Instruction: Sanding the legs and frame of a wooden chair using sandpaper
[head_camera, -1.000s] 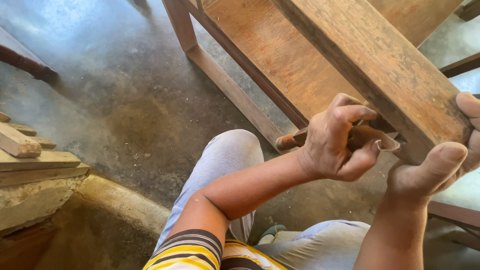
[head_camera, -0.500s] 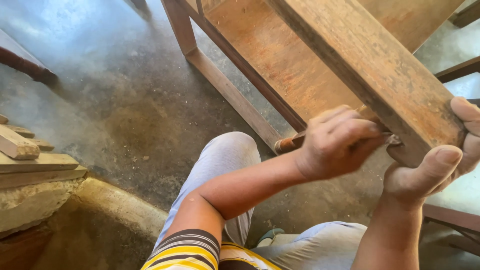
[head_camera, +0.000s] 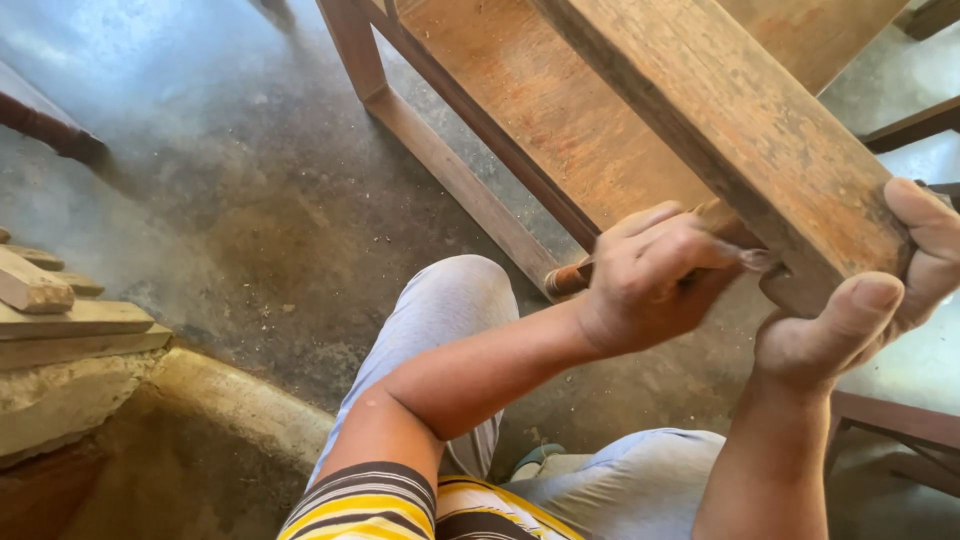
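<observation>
Seated person, head view looking down over grey-trousered knees (head_camera: 450, 310) and a yellow-striped shirt hem (head_camera: 400, 505).

Left hand (head_camera: 645, 280): fingers curled tight round a wooden-handled tool (head_camera: 572, 277). Only the rounded butt of the handle shows, sticking out behind the palm; the working end is hidden under the fingers, pressed against the near end of a wooden beam (head_camera: 740, 130). Kind of tool cannot be told for certain.

Right hand (head_camera: 860, 310): wrapped round the beam's end, thumb on the near end face, fingers over the far side, gripping firmly.

The beam runs diagonally from top centre down to the right hand. It belongs to a reddish-brown wooden furniture frame (head_camera: 460, 180) standing on the concrete floor (head_camera: 230, 200).

Left edge: stacked wood offcuts (head_camera: 60, 315) on a rough stone ledge (head_camera: 60, 400). Dust and fine chips on the floor near the frame's lower rail.
</observation>
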